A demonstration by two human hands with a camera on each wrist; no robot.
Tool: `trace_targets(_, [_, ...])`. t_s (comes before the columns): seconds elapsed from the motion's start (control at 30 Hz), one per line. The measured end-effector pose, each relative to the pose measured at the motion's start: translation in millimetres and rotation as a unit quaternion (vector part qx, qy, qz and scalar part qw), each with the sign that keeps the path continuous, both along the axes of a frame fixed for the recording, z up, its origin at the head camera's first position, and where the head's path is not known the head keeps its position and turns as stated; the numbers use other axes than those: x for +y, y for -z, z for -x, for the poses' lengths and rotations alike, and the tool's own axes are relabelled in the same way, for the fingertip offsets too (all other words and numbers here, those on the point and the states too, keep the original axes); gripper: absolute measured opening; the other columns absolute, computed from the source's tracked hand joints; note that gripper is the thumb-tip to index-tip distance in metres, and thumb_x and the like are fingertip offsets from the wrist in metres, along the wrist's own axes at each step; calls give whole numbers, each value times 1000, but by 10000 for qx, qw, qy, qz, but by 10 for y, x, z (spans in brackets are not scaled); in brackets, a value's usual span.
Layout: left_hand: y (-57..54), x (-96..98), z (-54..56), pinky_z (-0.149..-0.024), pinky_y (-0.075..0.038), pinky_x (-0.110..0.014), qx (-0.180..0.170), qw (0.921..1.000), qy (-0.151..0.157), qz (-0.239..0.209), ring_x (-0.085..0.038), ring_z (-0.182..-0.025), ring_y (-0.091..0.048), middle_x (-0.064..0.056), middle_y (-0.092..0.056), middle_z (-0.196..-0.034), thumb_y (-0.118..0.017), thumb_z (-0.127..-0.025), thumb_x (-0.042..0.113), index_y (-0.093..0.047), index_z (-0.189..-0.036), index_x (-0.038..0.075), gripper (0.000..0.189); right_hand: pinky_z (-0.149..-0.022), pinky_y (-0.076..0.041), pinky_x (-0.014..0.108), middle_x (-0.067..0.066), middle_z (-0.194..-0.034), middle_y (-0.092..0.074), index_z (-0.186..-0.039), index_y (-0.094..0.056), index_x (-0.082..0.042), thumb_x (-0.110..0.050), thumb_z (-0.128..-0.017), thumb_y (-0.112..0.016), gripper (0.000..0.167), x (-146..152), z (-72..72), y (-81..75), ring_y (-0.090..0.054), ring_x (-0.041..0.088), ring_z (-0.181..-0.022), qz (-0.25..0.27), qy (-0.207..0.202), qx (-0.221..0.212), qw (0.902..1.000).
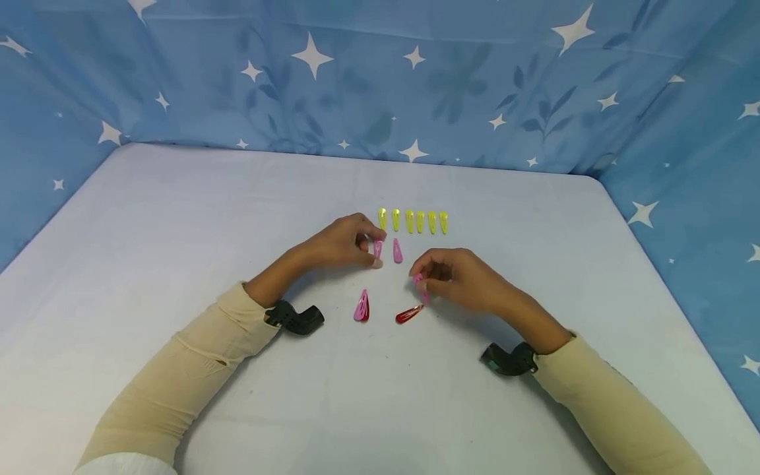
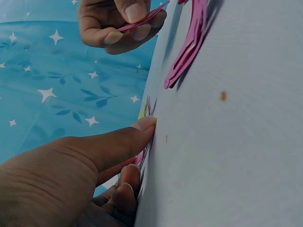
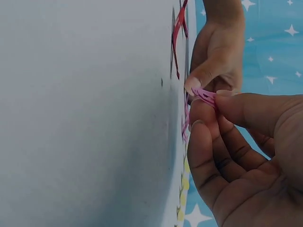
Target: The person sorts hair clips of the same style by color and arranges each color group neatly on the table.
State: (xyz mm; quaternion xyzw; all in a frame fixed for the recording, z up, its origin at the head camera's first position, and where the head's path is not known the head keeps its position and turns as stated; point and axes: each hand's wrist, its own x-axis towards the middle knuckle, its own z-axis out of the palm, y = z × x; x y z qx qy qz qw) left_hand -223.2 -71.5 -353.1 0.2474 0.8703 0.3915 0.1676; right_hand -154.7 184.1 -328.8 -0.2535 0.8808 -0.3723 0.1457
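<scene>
My left hand (image 1: 347, 243) is at the left end of a second row, its thumb and forefinger pinching a pink hair clip (image 1: 377, 248) at the tabletop. Another pink snap clip (image 1: 397, 251) lies just right of it. Off to the right, my right hand (image 1: 460, 277) holds a pink hair clip (image 3: 204, 96) between thumb and fingers, raised off the surface. Below the hands lie a pink clip (image 1: 360, 307) overlapping a red clip (image 1: 366, 313), and a separate red clip (image 1: 408, 315) lying slantwise.
Several yellow hair clips (image 1: 420, 221) form a row behind the pink ones. All lie on a white-covered table (image 1: 237, 409). A blue star-patterned curtain (image 1: 368, 86) hangs along the back and sides. Each wrist carries a black camera mount (image 1: 297, 320).
</scene>
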Motion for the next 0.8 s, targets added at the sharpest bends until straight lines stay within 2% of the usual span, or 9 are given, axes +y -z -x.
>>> trace_targets(0.2, [5,4,16,-78,-45,-28,-66,10000,7,-32,-18,-86,-55,-8,-57,-106,-80,-82,17,-65,-129,5,51,-74,-51,22,8,-91,-65,-106,-69,-3,4,-90,-64,18,-32,168,10,-59,21,-83,376,-63,-23,9993])
trace_targets(0.37, [14,-3,21,-79,-45,-28,-50,10000,47,13,-18,-86,-55,-8,-57,-106,-80,-82,17,-65,-130,5,52,-70,-49,22,10,-91,-65,-105,-68,-2,4,-90,-62,17,-90,300,-3,-59,22,-81,589,120,-25,9982])
trace_targets(0.8, [18,9,23,-78,-45,-29,19,10000,75,-33,-18,-86,-56,-8,-57,-106,-80,-82,18,-65,-129,5,51,-70,-52,24,13,-96,-64,-105,-68,-2,0,-90,-64,16,-83,441,-17,-62,22,-80,585,474,-114,9971])
